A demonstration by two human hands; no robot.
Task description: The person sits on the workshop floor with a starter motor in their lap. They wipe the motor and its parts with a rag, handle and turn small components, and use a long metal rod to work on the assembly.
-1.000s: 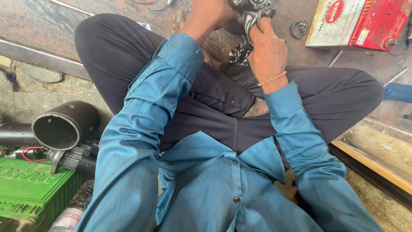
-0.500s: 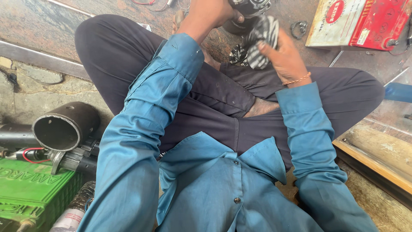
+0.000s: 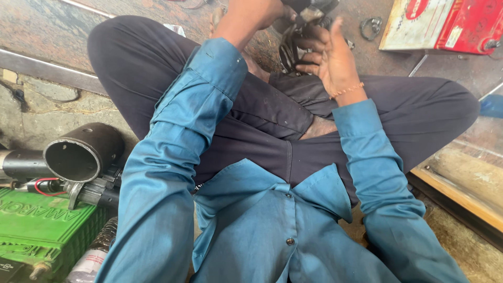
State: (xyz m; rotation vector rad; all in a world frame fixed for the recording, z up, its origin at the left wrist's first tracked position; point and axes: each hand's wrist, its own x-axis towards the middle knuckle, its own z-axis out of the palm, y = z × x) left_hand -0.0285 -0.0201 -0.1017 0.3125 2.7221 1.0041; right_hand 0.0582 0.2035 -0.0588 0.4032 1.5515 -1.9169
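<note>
Between hands [image 3: 293, 31], half-hidden metal part [image 3: 291, 47]

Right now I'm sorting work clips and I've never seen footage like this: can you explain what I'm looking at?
No machine here: a camera on a person's head looks down at their own lap. They sit cross-legged on the floor in a blue shirt. The left hand and right hand both grip a dark metal part at the top edge; what it is I cannot tell. Left of them lie a black pipe and a green battery. A red and white box sits top right, a small metal ring beside it.
</note>
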